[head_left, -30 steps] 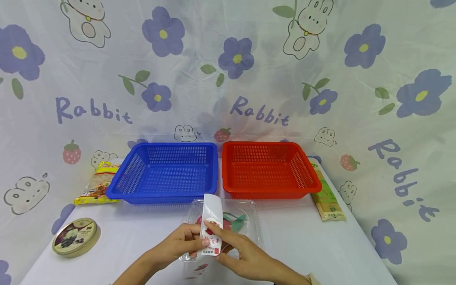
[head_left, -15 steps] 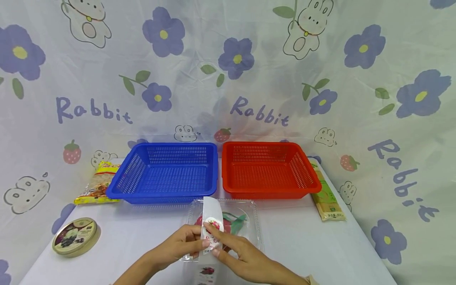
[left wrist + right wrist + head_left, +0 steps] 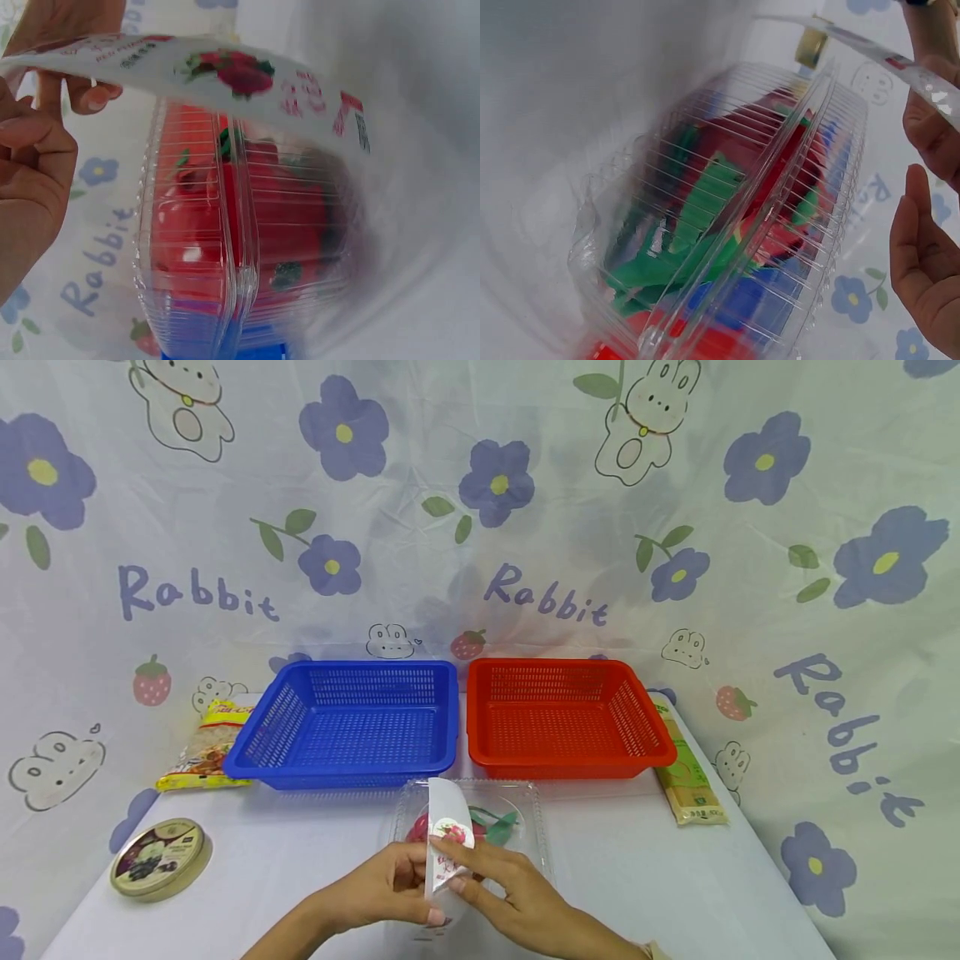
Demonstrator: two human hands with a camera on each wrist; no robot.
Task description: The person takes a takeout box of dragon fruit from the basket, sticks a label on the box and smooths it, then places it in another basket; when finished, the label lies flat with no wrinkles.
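A paper label strip [image 3: 448, 802] with a dragon fruit picture stands between the hands, curved and bent at its lower end. My right hand [image 3: 517, 893] pinches its lower right part between thumb and index finger. The curled fingers of my left hand [image 3: 378, 885] are at the strip's left edge, partly behind it. Its thumb points below the strip, apart from it; whether the fingers grip the paper cannot be told. Under the strip sits a clear plastic clamshell box [image 3: 534, 827], lid down. Red fruit [image 3: 187, 232] and green leaves [image 3: 709, 191] show through its ribbed walls.
A blue basket [image 3: 341, 777] and a red basket [image 3: 570, 768] stand behind the box. Left of them lie a yellow food bag [image 3: 213, 743] and a round tin [image 3: 157, 860]. To the right lies a green-and-tan packet [image 3: 690, 777]. A printed cloth [image 3: 420, 552] hangs behind.
My left thumb has come off the front of the strip and moved down. The strip's lower end has bent more, and its top has sunk slightly. The baskets have stayed put.
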